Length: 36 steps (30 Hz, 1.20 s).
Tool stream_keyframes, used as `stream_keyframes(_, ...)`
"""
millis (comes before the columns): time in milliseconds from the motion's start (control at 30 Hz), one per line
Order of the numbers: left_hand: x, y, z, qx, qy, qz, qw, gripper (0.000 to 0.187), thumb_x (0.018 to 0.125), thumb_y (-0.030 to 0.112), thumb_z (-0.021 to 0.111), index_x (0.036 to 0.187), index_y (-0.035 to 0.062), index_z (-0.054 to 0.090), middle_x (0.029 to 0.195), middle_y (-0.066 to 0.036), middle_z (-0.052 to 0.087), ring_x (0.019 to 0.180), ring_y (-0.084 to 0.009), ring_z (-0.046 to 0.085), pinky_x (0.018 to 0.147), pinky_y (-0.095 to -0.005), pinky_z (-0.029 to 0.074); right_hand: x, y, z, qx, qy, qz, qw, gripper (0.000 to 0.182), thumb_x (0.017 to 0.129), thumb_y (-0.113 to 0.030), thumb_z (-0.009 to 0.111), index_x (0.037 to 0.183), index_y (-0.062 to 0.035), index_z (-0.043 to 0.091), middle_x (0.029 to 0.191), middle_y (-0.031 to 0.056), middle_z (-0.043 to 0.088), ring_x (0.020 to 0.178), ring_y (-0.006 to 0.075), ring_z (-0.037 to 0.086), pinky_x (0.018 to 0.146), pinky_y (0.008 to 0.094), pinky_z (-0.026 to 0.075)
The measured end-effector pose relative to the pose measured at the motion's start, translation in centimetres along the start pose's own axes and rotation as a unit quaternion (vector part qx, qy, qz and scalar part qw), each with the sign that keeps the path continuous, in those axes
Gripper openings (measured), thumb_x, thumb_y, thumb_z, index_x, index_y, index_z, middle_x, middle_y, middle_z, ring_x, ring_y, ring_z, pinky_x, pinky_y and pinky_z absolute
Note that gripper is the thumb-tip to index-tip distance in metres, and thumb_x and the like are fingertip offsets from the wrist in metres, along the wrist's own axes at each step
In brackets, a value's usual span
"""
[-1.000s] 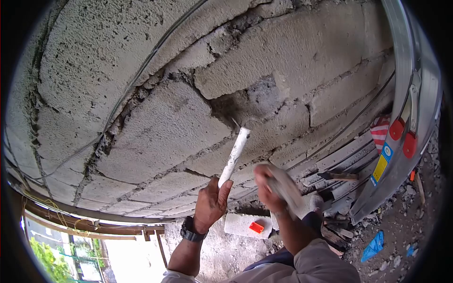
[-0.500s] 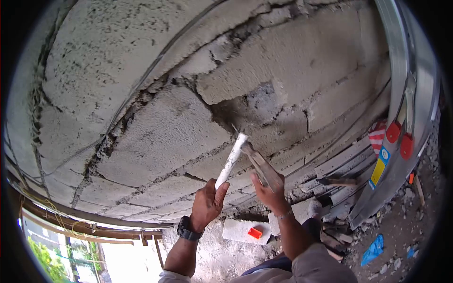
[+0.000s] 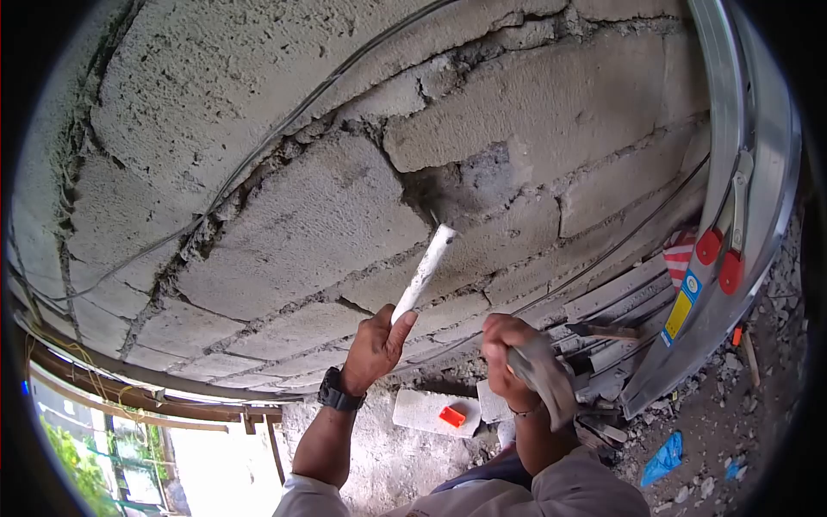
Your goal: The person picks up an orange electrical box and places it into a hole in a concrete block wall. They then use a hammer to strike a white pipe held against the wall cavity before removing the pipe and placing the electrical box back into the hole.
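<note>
My left hand (image 3: 374, 351) is closed around the lower end of a white rod (image 3: 423, 274), its surface flecked with dark marks. The rod slants up towards a rough hole (image 3: 444, 194) broken into the concrete block wall (image 3: 301, 233). A thin dark tip (image 3: 433, 215) shows just beyond its far end, at the hole's lower edge. Lower right of the rod, my right hand (image 3: 506, 355) is wrapped around a hammer (image 3: 549, 379), which is smeared by motion. The hammer's grey head points down towards my right wrist, apart from the rod.
A long metal level (image 3: 724, 172) leans at the right, with red-ended pliers-like handles (image 3: 720, 258) against it. Wood strips (image 3: 633, 293) and another hammer-like tool (image 3: 603, 332) lie below the wall. A red piece (image 3: 452, 417) sits on a block (image 3: 418, 410). A cable (image 3: 284, 125) crosses the wall.
My right hand has swung the hammer back and down, away from the rod's far end. My left hand keeps its hold on the rod, and the view has shifted slightly.
</note>
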<state>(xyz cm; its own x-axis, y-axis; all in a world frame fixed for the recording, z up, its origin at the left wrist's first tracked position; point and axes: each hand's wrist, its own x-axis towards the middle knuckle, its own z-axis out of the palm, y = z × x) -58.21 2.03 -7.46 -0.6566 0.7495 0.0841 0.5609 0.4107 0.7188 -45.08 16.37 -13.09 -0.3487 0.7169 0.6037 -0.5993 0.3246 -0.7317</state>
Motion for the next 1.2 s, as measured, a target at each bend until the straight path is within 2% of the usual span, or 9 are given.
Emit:
stream_keyframes(67, 0.2, -0.2, -0.5, -0.012, 0.003, -0.002, 1.0, 0.041, 0.096, 0.035, 0.052, 0.078, -0.0014, 0.049, 0.052, -0.014, 0.044, 0.046, -0.0173, 0.039, 0.045, -0.0343, 0.035, 0.0, 2.4, 0.5, 0.156, 0.049, -0.137, 0.977, 0.013, 0.077, 0.001, 0.065, 0.083, -0.0011, 0.054, 0.075, 0.0103, 0.057, 0.062, 0.0161, 0.056, 0.063, 0.0317, 0.051)
stream_keyframes(133, 0.2, -0.9, -0.3, 0.003, -0.012, -0.002, 1.0, 0.041, 0.096, 0.036, 0.052, 0.078, -0.0013, 0.05, 0.052, -0.011, 0.043, 0.047, -0.0155, 0.04, 0.045, -0.033, 0.035, 1.2, 4.3, -1.6, 0.167, -0.099, 0.266, 0.944, 0.012, 0.081, -0.006, 0.064, 0.085, -0.0019, 0.054, 0.07, 0.0084, 0.055, 0.06, 0.0178, 0.054, 0.059, 0.0324, 0.047)
stream_keyframes(167, 0.4, -0.7, -0.3, 0.003, -0.015, 0.005, 1.0, 0.041, 0.096, 0.036, 0.052, 0.078, -0.0013, 0.05, 0.052, -0.011, 0.043, 0.047, -0.0155, 0.04, 0.045, -0.033, 0.035, 2.5, 5.3, -0.4, -0.15, -0.123, 0.018, 0.981, 0.012, 0.084, -0.011, 0.061, 0.084, -0.002, 0.053, 0.063, 0.0087, 0.052, 0.054, 0.018, 0.053, 0.051, 0.0307, 0.043)
stream_keyframes(333, 0.2, -0.8, -0.2, -0.041, -0.018, -0.004, 0.999, 0.044, 0.096, 0.041, 0.049, 0.077, 0.0013, 0.049, 0.056, -0.001, 0.043, 0.052, -0.0077, 0.038, 0.046, -0.0272, 0.033, 0.0, 1.2, -1.5, 0.262, -0.04, 0.088, 0.96, 0.008, 0.077, -0.002, 0.06, 0.08, -0.0018, 0.053, 0.064, 0.0083, 0.054, 0.053, 0.0192, 0.05, 0.055, 0.0292, 0.044)
stream_keyframes(433, 0.8, -1.3, -0.3, -0.033, -0.007, 0.0, 0.999, 0.044, 0.096, 0.042, 0.049, 0.077, 0.002, 0.05, 0.057, 0.002, 0.043, 0.052, -0.0068, 0.038, 0.046, -0.0264, 0.033, 2.3, 3.4, 0.5, 0.067, 0.039, -0.201, 0.977, 0.011, 0.073, 0.001, 0.06, 0.08, -0.0012, 0.052, 0.065, 0.0111, 0.055, 0.055, 0.0247, 0.054, 0.06, 0.0323, 0.046)
stream_keyframes(500, 0.8, -0.8, -0.2, -0.018, -0.008, 0.002, 1.0, 0.044, 0.096, 0.041, 0.05, 0.077, 0.0013, 0.052, 0.055, -0.001, 0.045, 0.051, -0.0087, 0.039, 0.045, -0.028, 0.034, 3.4, 3.9, -1.1, -0.207, -0.115, 0.092, 0.967, 0.01, 0.073, 0.003, 0.057, 0.081, -0.0002, 0.053, 0.067, 0.0129, 0.057, 0.061, 0.0299, 0.057, 0.065, 0.0347, 0.047)
stream_keyframes(600, 0.4, 0.4, 1.1, -0.328, -0.094, -0.101, 0.935, 0.043, 0.096, 0.043, 0.049, 0.069, 0.0086, 0.046, 0.053, 0.005, 0.041, 0.045, -0.0037, 0.036, 0.04, -0.022, 0.028, 3.5, 0.4, -1.5, -0.273, -0.08, 0.038, 0.958, 0.019, 0.076, -0.006, 0.069, 0.089, -0.0013, 0.056, 0.076, 0.0156, 0.061, 0.068, 0.0337, 0.062, 0.062, 0.0377, 0.048)
stream_keyframes(767, -1.1, 2.7, 5.1, -0.328, -0.063, -0.106, 0.937, 0.046, 0.098, 0.042, 0.044, 0.068, 0.0066, 0.047, 0.048, -0.001, 0.044, 0.039, -0.012, 0.039, 0.039, -0.0273, 0.032, 1.6, 1.1, -5.3, -0.179, -0.016, 0.266, 0.947, 0.021, 0.087, -0.017, 0.066, 0.081, -0.0015, 0.052, 0.066, -0.0041, 0.049, 0.062, 0.0074, 0.048, 0.055, 0.0276, 0.043)
stream_keyframes(1200, 0.1, 1.0, 6.0, -0.105, -0.009, 0.012, 0.994, 0.043, 0.095, 0.04, 0.05, 0.083, -0.0014, 0.052, 0.055, -0.017, 0.051, 0.047, -0.0279, 0.052, 0.047, -0.0392, 0.038, 0.0, -2.4, -5.8, -0.165, -0.038, 0.183, 0.968, 0.017, 0.087, -0.013, 0.064, 0.085, -0.0013, 0.052, 0.067, -0.0002, 0.052, 0.053, 0.0047, 0.046, 0.049, 0.0229, 0.04)
